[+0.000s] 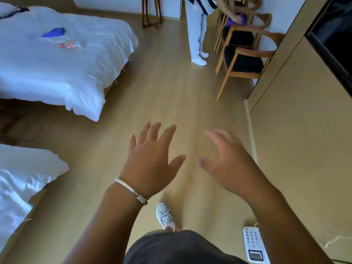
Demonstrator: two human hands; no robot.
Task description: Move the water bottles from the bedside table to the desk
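My left hand and my right hand are both stretched out in front of me over the wooden floor, fingers spread and holding nothing. A white bracelet sits on my left wrist. No water bottle and no bedside table are in view. Along the right runs a tan wooden surface with a white remote control lying on it near me; I cannot tell whether it is the desk.
A white bed with a blue item and a small packet fills the upper left; a second bed is at lower left. Wooden chairs stand at the upper right, a person beside them. A dark screen hangs at right.
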